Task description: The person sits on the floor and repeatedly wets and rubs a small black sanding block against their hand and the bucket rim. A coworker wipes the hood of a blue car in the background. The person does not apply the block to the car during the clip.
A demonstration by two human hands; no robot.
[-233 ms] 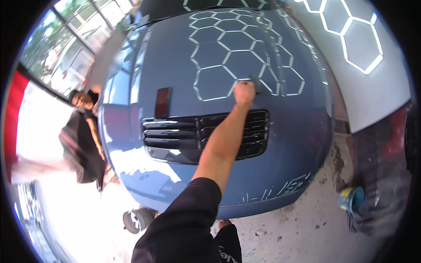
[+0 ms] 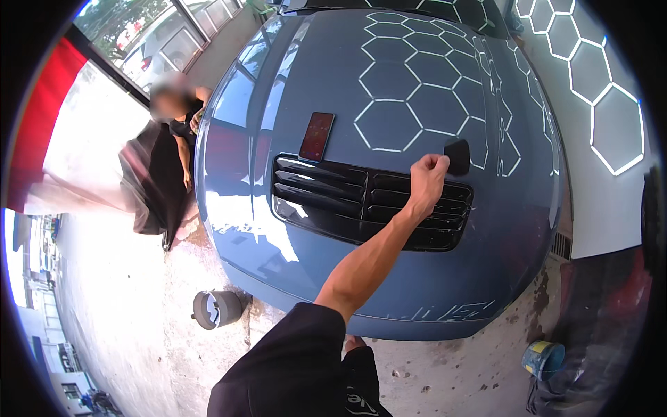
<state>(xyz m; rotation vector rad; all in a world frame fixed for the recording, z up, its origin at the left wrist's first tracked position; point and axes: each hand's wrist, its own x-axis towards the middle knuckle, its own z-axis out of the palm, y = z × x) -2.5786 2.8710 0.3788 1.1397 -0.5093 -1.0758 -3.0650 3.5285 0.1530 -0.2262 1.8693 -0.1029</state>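
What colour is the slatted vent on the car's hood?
Glossy black; the vent shows best in the head view.

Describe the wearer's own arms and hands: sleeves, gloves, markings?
Only the left arm shows clearly: loose, black short sleeve, plain as far as visible, ending near the elbow. Forearm bare; left hand ungloved, no watch or cable visible. Right hand not visible.

black flat piece (image 2: 456,157) | apparently finger-pinched | over blue hood (image 2: 507,208)
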